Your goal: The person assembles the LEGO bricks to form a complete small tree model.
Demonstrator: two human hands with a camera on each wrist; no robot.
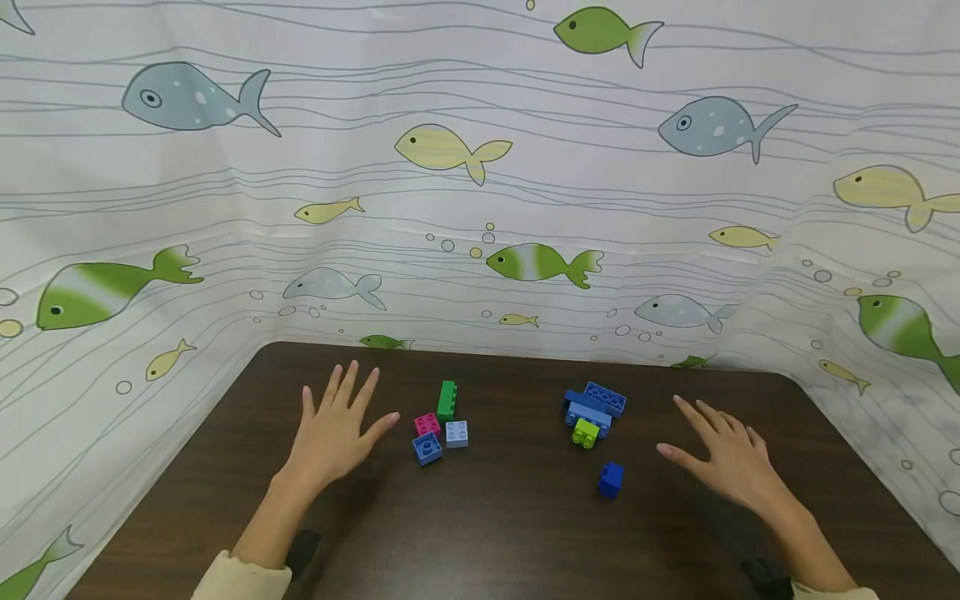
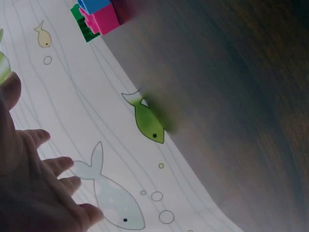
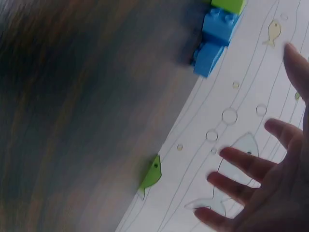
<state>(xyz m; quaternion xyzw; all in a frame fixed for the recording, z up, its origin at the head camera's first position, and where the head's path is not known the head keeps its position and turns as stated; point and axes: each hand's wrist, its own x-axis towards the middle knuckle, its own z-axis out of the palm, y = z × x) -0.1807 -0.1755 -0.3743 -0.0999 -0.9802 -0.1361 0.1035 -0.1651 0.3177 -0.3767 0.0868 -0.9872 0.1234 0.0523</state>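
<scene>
My left hand [image 1: 330, 437] hovers with spread fingers on the left, holding nothing. Beside it lies a group of toy building bricks: a green brick [image 1: 447, 400], a pink brick [image 1: 427, 424], a pale blue brick [image 1: 457, 434] and a blue brick [image 1: 427, 448] with its hollow side up. On the right, my right hand [image 1: 731, 462] is also empty, its fingers extended and apart. Nearest to it is a dark blue brick [image 1: 611, 480] lying alone. Farther back, a lime green brick [image 1: 585, 432] sits against a light blue brick [image 1: 588, 417], with more blue bricks [image 1: 606, 398] behind.
A dark brown wooden table [image 1: 510, 525] carries the bricks. Around its back and sides hangs a white curtain [image 1: 450, 75] printed with fish and wavy lines. Dark wrist straps [image 1: 303, 552] and light sleeves [image 1: 243, 577] show at the lower edge of the head view.
</scene>
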